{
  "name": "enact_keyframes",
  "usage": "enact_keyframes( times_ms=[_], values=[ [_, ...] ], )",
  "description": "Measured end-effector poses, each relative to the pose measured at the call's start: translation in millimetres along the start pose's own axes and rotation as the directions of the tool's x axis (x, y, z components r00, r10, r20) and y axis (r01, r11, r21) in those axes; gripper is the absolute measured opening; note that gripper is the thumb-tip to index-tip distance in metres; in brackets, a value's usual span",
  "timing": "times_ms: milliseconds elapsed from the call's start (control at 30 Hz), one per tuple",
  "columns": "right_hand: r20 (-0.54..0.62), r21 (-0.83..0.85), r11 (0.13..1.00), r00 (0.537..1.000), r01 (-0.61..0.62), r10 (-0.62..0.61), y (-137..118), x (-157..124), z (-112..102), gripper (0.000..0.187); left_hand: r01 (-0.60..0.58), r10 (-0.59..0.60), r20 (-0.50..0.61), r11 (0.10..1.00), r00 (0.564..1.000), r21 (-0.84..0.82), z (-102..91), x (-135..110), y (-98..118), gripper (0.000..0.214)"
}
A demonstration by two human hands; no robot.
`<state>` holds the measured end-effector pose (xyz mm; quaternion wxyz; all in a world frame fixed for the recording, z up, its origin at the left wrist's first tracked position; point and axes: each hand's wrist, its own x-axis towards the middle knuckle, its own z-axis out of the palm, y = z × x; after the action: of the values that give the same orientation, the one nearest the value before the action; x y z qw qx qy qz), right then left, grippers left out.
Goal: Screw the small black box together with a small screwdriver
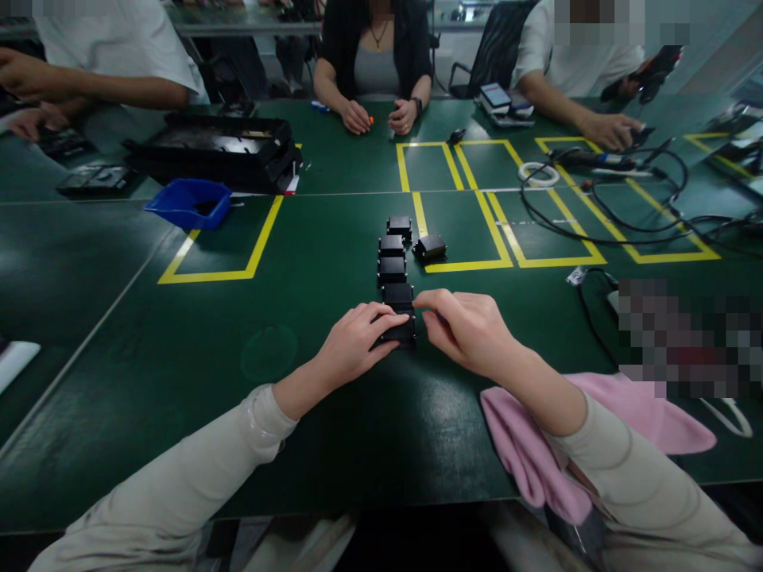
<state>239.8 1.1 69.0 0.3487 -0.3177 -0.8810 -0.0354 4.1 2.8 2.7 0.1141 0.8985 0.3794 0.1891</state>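
Several small black rectangular boxes [397, 295] stand in a column on the green table, running away from me. My left hand [356, 340] grips the nearest black box [403, 328], its fingers over the top and its thumb along the near side. On that box's right, my right hand [468, 324] has its fingers bent and drawn together, the index fingertip close to the right end. Whatever those fingers may hold is too small to make out. One more black box [431, 247] lies tilted, just right of the column. Small shiny metal bits show at the boxes' ends.
A blue bin [191, 203] stands left, before a long black tray [220, 151]. Yellow tape [468, 267] marks rectangles. Black cables [596, 236] loop at right. A pink cloth [516, 445] lies beneath my right forearm. Three people sit opposite; one person's hands [356, 117] rest on the table.
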Motion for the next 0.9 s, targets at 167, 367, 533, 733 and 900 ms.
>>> enact_keyframes(
  times_ms=[167,367,533,733,900],
  values=[
    [0.031,-0.016,1.000,1.000,0.004,-0.004,0.8,-1.1,-0.5,0.028,0.002,-0.003,0.004,1.000,1.000,0.013,0.4,-0.6,-0.9,0.039],
    [0.005,0.012,1.000,1.000,-0.014,0.014,-0.8,0.2,-0.4,0.024,0.005,-0.005,0.001,1.000,1.000,0.012,0.6,-0.6,-0.5,0.038],
    [0.029,-0.005,1.000,1.000,0.001,-0.001,0.1,-0.3,0.5,0.027,0.002,-0.002,-0.004,1.000,1.000,0.016,1.4,-0.4,-0.9,0.039],
    [0.004,0.022,1.000,1.000,-0.011,0.011,-0.3,0.0,0.6,0.020,0.003,-0.003,-0.006,1.000,1.000,0.011,1.7,-0.4,-0.6,0.039],
    [0.046,0.005,1.000,0.999,-0.011,0.011,0.5,-0.9,-0.1,0.025,0.001,-0.001,-0.001,1.000,1.000,0.010,1.9,-0.4,-1.0,0.039]
  ],
)
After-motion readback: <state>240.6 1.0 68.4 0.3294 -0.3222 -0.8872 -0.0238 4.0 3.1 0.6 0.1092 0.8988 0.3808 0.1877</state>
